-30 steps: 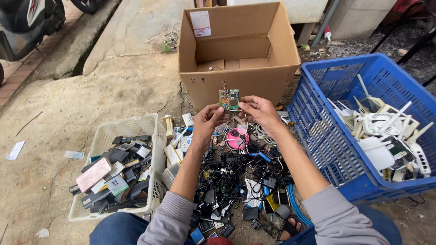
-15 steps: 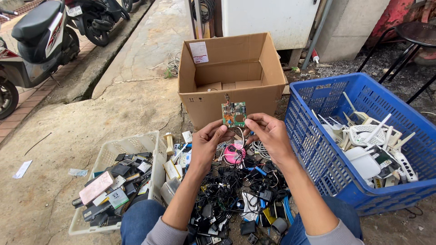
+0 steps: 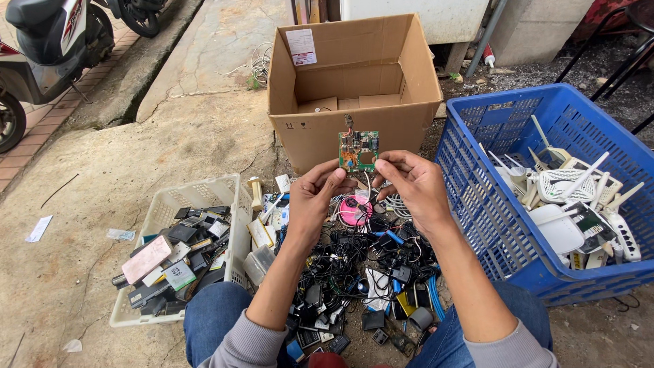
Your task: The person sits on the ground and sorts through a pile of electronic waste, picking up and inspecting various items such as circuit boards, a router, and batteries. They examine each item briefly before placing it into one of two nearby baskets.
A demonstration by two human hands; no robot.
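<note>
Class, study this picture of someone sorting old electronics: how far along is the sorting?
Partly done. The white basket already holds flat black devices, and the blue crate holds white routers. In hand: the left hand and right hand hold up a small green circuit board. Left: the big heap of chargers and cables; the cardboard box looks nearly empty.

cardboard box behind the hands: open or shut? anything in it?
Open: the cardboard box has all its top flaps spread and stands upright. Only a few loose cardboard pieces show inside; its near floor is hidden.
</note>
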